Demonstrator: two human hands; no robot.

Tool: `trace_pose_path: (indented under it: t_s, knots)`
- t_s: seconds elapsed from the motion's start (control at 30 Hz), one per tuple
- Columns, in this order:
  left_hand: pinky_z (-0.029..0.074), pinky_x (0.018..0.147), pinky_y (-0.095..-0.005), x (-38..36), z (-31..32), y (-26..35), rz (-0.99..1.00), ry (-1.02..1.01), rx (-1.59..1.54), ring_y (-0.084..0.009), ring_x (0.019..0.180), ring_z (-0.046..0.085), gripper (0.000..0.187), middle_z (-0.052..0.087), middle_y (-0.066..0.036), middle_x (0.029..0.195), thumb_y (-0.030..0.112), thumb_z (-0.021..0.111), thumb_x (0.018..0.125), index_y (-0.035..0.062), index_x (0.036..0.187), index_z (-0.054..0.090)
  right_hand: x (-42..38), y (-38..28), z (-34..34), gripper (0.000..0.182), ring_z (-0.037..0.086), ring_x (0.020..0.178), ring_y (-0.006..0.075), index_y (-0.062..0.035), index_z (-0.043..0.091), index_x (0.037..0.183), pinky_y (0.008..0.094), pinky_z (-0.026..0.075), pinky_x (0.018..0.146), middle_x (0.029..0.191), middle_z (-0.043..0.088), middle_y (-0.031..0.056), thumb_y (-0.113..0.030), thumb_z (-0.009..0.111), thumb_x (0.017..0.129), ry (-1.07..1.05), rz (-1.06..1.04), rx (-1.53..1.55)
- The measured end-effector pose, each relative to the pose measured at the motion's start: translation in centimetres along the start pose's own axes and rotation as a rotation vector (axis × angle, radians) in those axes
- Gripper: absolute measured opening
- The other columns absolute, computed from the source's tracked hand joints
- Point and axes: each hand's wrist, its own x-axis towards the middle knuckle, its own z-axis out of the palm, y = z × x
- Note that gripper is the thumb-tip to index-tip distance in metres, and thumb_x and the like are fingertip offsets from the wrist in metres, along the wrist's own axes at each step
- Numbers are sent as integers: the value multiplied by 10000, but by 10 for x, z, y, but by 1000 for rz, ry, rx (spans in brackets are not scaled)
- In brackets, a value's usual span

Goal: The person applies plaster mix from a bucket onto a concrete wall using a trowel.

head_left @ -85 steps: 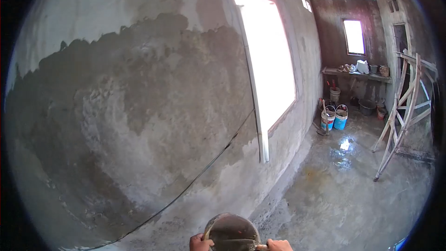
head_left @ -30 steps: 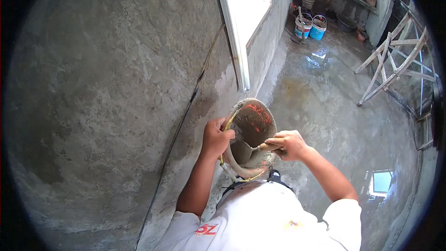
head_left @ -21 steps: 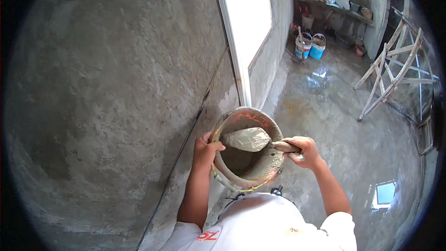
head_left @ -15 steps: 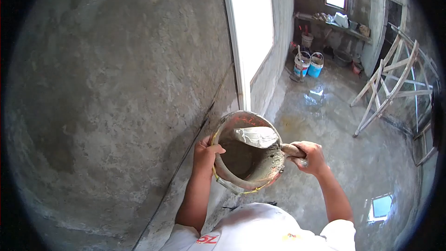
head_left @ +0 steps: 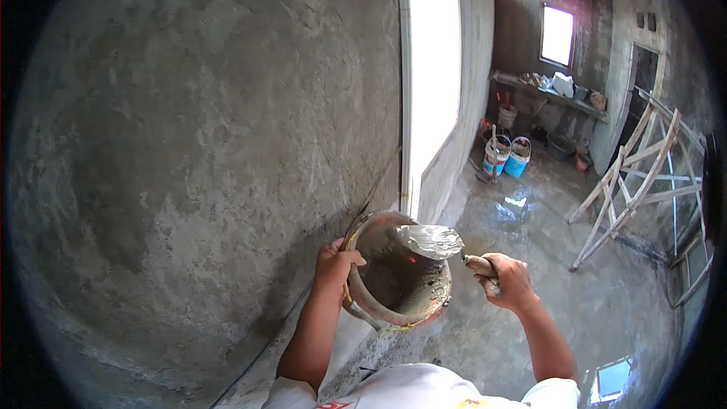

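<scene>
A round, mortar-smeared bucket (head_left: 439, 295) hangs tilted beside the wall, its mouth facing me. My left hand (head_left: 333, 266) is closed on its left rim, with the thumb over the edge. My right hand (head_left: 509, 282) is wrapped round the handle of a trowel (head_left: 430, 242). The shiny wet blade lies over the upper right part of the bucket's mouth, and some grey mortar shows on its left end. Dark grey mortar clings inside the bucket; how deep it lies is hard to tell.
A rough grey plastered wall (head_left: 189, 159) fills the left, beside a bright opening (head_left: 433, 53). Farther back are two blue-and-white buckets (head_left: 517, 159), a ledge (head_left: 549, 94) with items on it, and a dark basin (head_left: 560, 147). A wooden frame (head_left: 640, 174) stands at right on the wet floor.
The trowel blade has risen out of the bucket's interior to over its rim. The bucket sits slightly lower and tilts differently. My view has tipped upward, showing more of the roof.
</scene>
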Motion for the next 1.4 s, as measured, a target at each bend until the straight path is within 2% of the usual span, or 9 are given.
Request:
trace_pose_path:
  t_s: [0.23, 0.5, 0.77, 0.9, 0.97, 1.1, 1.17, 1.3, 1.4]
  knots:
    - [514, 760, -307, -23, -3, 17, -25, 145, -178, -203, 806, 646, 344, 686, -54, 879, -31, 618, 633, -11, 965, 703, 83, -37, -94, 345, 698, 888, 353, -95, 670, 1057, 437, 555, 762, 971, 711, 146, -179, 743, 730, 232, -137, -101]
    - [528, 785, -337, -40, -9, 30, -28, 102, -198, -224, 828, 659, 353, 694, -79, 928, -44, 605, 668, -8, 1005, 702, 197, -91, -205, 273, 715, 876, 352, -39, 699, 1039, 433, 560, 763, 940, 722, 173, -171, 742, 804, 423, -211, -239]
    - [518, 753, -331, -41, -16, 27, -10, 138, -223, -220, 795, 647, 310, 683, -82, 895, -31, 605, 656, -4, 951, 694, 172, -88, -191, 247, 736, 740, 247, -50, 706, 1033, 382, 556, 683, 845, 737, 148, -128, 776, 809, 434, -293, -105]
    - [512, 751, -327, -51, -10, 38, 10, 186, -179, -217, 794, 641, 318, 675, -77, 883, -30, 606, 650, -5, 955, 692, 173, -79, -170, 194, 692, 710, 155, -31, 694, 983, 326, 514, 659, 798, 712, 142, -151, 761, 847, 306, -175, 226]
    - [469, 855, -388, -51, -15, 36, -38, 152, -136, -280, 931, 598, 475, 641, -94, 1028, 54, 655, 629, 19, 1102, 663, 187, -66, -160, 223, 667, 728, 126, -10, 685, 972, 324, 511, 678, 802, 705, 145, -198, 747, 869, 350, -362, 243]
    - [514, 786, -347, -76, -3, 70, -27, 266, -130, -234, 842, 643, 328, 676, -87, 913, -5, 618, 668, -14, 988, 691, 234, -80, -160, 345, 480, 604, 61, 15, 655, 959, 249, 383, 541, 724, 554, 10, -327, 628, 999, 171, -250, 486]
    - [515, 809, -355, -72, -17, 63, -38, 165, -169, -248, 881, 644, 387, 674, -105, 983, 6, 623, 682, -19, 1066, 672, 273, -102, -165, 503, 494, 532, 130, 13, 668, 920, 285, 371, 503, 649, 534, 20, -463, 539, 1017, 13, -203, 778]
    - [517, 825, -365, -81, -20, 66, -39, 144, -216, -267, 904, 642, 450, 659, -122, 1015, 6, 620, 692, -27, 1141, 633, 335, -160, -175, 519, 436, 496, 105, 11, 608, 1008, 291, 364, 456, 676, 518, 13, -480, 449, 1065, -207, -307, 1330]
    - [518, 831, -397, -91, -22, 67, -187, 344, -155, -292, 882, 625, 474, 632, -135, 1005, 9, 617, 695, -39, 1166, 602, 383, -184, -165, 446, 440, 473, 90, -21, 553, 1096, 249, 333, 402, 698, 507, 15, -440, 401, 1075, -318, -347, 1574]
